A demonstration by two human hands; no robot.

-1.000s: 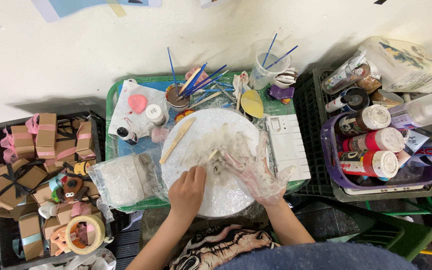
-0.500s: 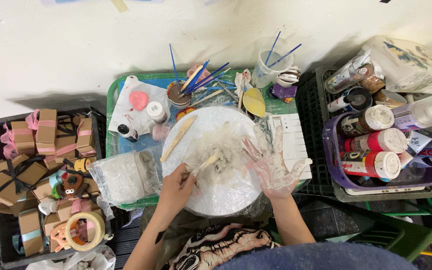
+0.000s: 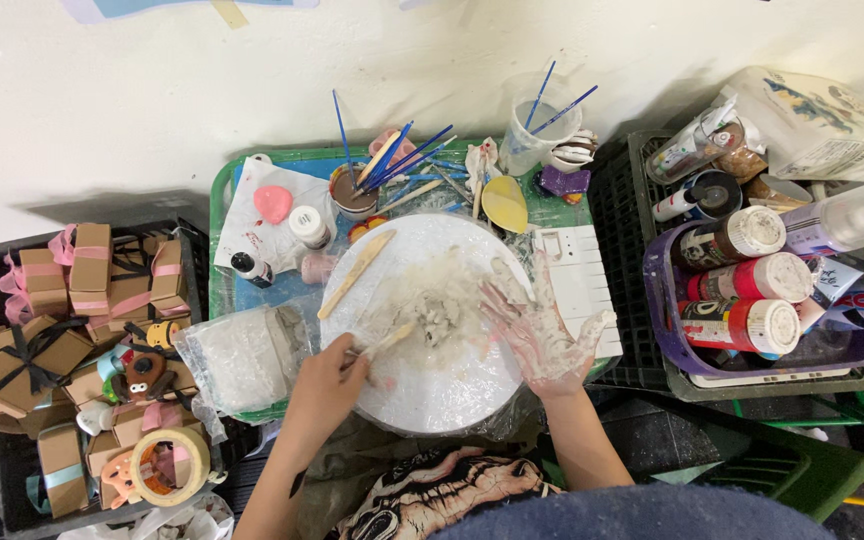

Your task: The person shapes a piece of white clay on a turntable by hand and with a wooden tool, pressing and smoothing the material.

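Observation:
A round white board [image 3: 432,390] lies on the green tray [image 3: 220,190] in front of me, with a lump of grey-white clay [image 3: 442,318] smeared near its middle. My left hand [image 3: 324,385] is closed around a small wooden stick [image 3: 384,344] whose tip reaches toward the clay. My right hand [image 3: 537,330], in a clear plastic glove smeared with clay, lies flat with spread fingers on the board's right edge, just right of the clay. A second, longer wooden stick [image 3: 355,273] rests on the board's upper left.
A cup of blue-handled brushes [image 3: 355,192], small paint pots [image 3: 307,225] and a clear bag [image 3: 237,360] crowd the tray. A purple basket of paint bottles [image 3: 742,300] stands at the right. A black crate of brown ribboned gift boxes [image 3: 72,320] and a tape roll [image 3: 167,468] sit at the left.
My left hand has picked up the small stick and drawn back to the board's left. My right hand has slid right, off the clay, and opened flat.

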